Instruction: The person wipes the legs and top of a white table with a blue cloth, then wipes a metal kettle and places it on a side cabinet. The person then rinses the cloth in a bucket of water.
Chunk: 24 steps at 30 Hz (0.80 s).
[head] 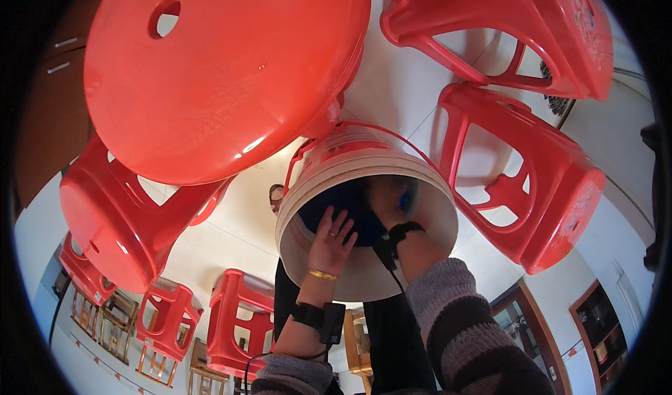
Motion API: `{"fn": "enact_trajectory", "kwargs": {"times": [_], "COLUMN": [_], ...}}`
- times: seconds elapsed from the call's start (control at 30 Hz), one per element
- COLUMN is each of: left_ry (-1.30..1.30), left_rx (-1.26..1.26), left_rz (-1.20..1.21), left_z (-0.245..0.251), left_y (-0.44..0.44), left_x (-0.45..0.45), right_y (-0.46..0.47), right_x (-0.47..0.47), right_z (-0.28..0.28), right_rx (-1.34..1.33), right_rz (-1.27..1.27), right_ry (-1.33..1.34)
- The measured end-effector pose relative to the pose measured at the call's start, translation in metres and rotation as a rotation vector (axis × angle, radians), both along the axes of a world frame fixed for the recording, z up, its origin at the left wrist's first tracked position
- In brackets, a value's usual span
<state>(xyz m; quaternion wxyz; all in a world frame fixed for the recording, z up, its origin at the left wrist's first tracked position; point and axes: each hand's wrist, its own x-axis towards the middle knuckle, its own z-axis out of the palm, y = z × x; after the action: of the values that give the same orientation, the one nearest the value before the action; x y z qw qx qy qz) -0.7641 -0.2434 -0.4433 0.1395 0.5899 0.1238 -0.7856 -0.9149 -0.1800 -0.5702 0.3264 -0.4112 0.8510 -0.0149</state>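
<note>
A white plastic bucket (367, 290) stands before me, its wide mouth turned towards me. Its red handle (415, 151) rests up against the far side, where red print shows. Inside, a dark blue mass (336, 200) covers much of the bottom; its kind is unclear. My left hand (333, 242) is at the bucket's mouth, fingers spread and holding nothing, with a ring and a gold-coloured bracelet. My right hand (391, 200) reaches deep inside, blurred and shadowed. By its fingers shows a brighter blue spot (407, 199); whether it grips anything is hidden.
A large round red plastic stool (226, 80) looms beyond the bucket at left. Red plastic stools stand at right (525, 179), upper right (504, 32) and left (121, 211). Behind are wooden chairs (118, 321) and a wooden cabinet (52, 116). Pale tiles (231, 237) cover the floor.
</note>
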Motion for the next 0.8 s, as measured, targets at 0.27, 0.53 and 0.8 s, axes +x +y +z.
{"fn": "enact_trajectory", "kwargs": {"times": [0.27,0.53,0.8], "left_ry": [-0.18,0.122,-0.219], "left_rx": [0.132,-0.079,-0.159], "left_rz": [-0.045,0.155,-0.17], "left_z": [-0.01,-0.054,-0.017], "left_y": [-0.009,0.016,-0.004], "left_x": [-0.033,-0.029,-0.038], "right_y": [-0.009,-0.029,-0.025], "right_x": [0.0,0.021,-0.008], "right_z": [0.111,0.155,0.063], "right_rx": [-0.122,-0.365,-0.048], "right_rz": [-0.296,-0.24,-0.435], "right_ry": [-0.563,-0.58,-0.187]}}
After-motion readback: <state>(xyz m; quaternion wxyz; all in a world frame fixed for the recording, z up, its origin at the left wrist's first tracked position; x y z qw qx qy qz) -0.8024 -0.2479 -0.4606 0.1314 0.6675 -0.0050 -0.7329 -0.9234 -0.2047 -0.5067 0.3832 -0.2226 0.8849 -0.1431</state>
